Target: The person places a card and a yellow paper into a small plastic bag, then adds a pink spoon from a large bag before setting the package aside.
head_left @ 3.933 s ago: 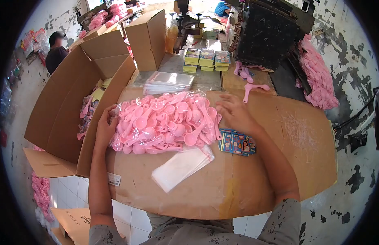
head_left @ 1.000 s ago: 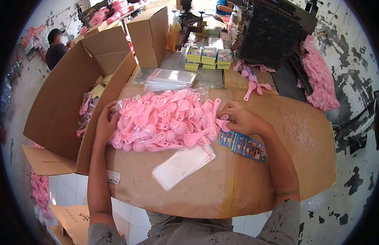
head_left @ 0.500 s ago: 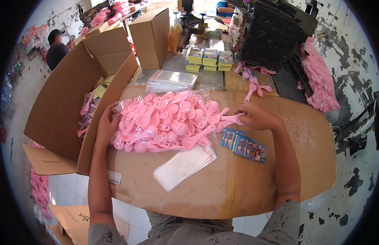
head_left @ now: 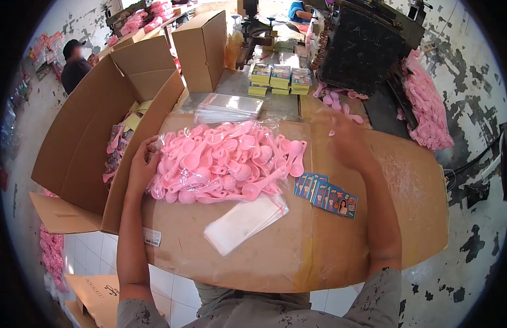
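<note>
Widest of all, a tan cardboard sheet laid flat as a worktop. To its left, a large open carton, flaps up, with packed pink pieces and yellow cards down inside. At the far end, a dark machine, and to its right a heap of pink plastic. On the sheet's left half, a clear bag of pink spoons, piled high, a few bowls and handles poking out toward the right. Left hand at the bag's left end, fingers curled tight on the plastic there. Right hand up over the sheet's far edge, apart from the bag and badly blurred; impossible to tell whether spread or closed, or whether holding anything. Just beyond the bag, a stack of clear sleeves. On the near side, touching the bag's edge, a flat pile of clear pouches. Right of the bag, a fanned row of blue printed cards. Past the right hand, a few loose pink spoons.
</note>
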The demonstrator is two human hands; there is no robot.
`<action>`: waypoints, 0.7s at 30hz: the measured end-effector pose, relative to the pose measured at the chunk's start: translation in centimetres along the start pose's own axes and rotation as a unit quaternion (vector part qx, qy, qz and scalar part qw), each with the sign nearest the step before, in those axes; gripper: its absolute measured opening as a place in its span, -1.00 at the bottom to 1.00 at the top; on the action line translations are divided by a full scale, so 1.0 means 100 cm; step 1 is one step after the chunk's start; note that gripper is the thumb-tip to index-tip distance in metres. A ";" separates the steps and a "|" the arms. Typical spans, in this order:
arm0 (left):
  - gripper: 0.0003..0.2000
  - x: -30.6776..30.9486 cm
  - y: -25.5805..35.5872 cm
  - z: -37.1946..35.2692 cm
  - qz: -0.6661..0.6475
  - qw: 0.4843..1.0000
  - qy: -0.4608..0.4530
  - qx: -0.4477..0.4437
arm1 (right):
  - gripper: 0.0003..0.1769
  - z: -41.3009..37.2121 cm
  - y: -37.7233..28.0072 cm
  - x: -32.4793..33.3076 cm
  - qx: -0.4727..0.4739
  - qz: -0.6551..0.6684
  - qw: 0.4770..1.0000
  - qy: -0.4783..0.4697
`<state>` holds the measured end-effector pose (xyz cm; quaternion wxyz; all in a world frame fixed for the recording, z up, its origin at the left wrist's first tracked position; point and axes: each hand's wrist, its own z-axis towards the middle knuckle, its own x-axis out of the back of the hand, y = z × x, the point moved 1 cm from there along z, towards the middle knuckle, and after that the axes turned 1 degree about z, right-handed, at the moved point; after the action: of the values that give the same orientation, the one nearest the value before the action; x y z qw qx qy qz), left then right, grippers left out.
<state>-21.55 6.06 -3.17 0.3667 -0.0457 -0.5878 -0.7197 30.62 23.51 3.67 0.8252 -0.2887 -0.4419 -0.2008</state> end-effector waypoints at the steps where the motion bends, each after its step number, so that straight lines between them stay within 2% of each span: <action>1: -0.60 0.000 0.000 0.000 0.000 1.000 0.000 -0.001 | -0.47 -0.003 -0.011 -0.008 0.074 0.069 0.992 -0.076; 4: -0.60 0.001 -0.001 0.001 0.013 1.000 0.000 -0.005 | -0.43 -0.005 -0.045 -0.027 0.158 0.035 0.982 -0.095; 7: -0.60 0.001 0.002 0.000 0.023 1.000 0.003 -0.007 | -0.55 -0.006 -0.043 -0.036 0.117 0.028 0.988 -0.098; 10: -0.59 0.001 -0.002 0.000 0.014 1.000 0.006 -0.010 | -0.66 -0.005 -0.044 -0.022 0.120 0.068 0.982 -0.127; 13: -0.59 0.002 -0.001 0.000 0.025 1.000 0.000 -0.002 | -0.75 0.000 -0.026 -0.003 0.044 0.102 0.973 -0.204; 16: -0.59 0.002 0.012 -0.003 0.053 0.999 -0.001 0.002 | -0.74 0.006 -0.022 0.019 -0.108 -0.034 0.979 -0.168; 17: -0.59 0.002 0.014 -0.003 0.063 0.998 0.001 0.001 | -0.73 0.007 -0.016 0.013 -0.078 -0.111 0.990 -0.044; 18: -0.59 0.001 0.011 -0.003 0.053 0.999 0.001 -0.003 | -0.73 0.006 -0.004 -0.002 -0.046 -0.184 0.979 0.080; 19: -0.59 0.001 0.007 -0.002 0.044 0.999 0.001 -0.007 | -0.72 0.006 -0.002 -0.008 -0.013 -0.254 0.946 0.203; 21: -0.59 0.001 0.004 0.000 0.036 0.999 0.002 -0.009 | -0.67 0.002 -0.006 -0.021 0.016 -0.085 0.993 0.082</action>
<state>-21.42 5.94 -2.80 0.3930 -0.0684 -0.5782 -0.7117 29.07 23.33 2.17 0.8430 -0.2194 -0.3992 -0.2862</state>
